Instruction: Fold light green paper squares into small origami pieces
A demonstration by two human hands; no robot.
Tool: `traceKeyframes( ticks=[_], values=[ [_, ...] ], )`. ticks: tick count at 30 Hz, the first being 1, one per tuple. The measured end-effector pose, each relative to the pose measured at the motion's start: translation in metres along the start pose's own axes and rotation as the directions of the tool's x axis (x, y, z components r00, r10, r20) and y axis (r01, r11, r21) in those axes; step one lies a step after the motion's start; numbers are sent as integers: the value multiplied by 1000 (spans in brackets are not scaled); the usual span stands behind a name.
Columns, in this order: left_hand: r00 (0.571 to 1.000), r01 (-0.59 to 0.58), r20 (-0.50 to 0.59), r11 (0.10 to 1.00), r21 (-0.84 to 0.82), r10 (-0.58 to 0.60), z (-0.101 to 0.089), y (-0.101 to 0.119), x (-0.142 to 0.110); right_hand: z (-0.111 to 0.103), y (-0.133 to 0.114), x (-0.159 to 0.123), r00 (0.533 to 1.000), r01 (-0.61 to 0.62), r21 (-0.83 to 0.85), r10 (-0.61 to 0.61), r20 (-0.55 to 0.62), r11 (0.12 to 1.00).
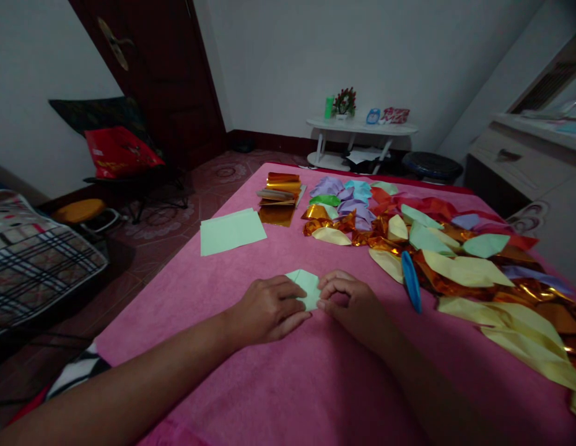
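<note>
On the pink-covered table (pixel 297 371) lies a small folded sheet of pale green paper (pixel 309 286), its upper corners folded in. Flat across its left part rests my left hand (pixel 272 308), fingers stretched out and pressing on it. At the paper's right edge my right hand (pixel 348 302) pinches it between thumb and curled fingers. Beyond my hands, to the left, are loose pale green sheets (pixel 232 232). Behind these sits a stack of shiny gold foil sheets (pixel 279 214).
Many folded papers (pixel 436 238) in green, yellow, purple, red and gold spread over the table's right side, with a blue folded piece (pixel 411 282) nearest my right hand. A white side table (pixel 362 127), a black stool (pixel 432 166) and a chair with a red bag (pixel 123 152) stand beyond.
</note>
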State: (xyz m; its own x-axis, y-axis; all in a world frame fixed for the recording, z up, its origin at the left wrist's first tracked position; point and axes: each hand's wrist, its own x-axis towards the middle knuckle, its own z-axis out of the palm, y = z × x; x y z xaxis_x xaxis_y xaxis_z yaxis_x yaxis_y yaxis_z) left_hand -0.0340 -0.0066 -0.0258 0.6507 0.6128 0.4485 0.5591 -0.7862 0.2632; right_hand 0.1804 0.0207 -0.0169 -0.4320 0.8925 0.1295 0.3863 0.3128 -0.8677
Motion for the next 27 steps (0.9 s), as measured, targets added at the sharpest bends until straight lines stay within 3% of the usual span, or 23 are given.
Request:
traceKeyframes(
  ticks=[9,27],
  values=[
    [999,-46,24,999,-1,46,-3,1,1,1,6,1,1000,17,-13,-18,-12,1000],
    [998,-57,-32,997,-46,55,-2,3,4,5,5,4,999,19,-88,-23,-43,996]
  ],
)
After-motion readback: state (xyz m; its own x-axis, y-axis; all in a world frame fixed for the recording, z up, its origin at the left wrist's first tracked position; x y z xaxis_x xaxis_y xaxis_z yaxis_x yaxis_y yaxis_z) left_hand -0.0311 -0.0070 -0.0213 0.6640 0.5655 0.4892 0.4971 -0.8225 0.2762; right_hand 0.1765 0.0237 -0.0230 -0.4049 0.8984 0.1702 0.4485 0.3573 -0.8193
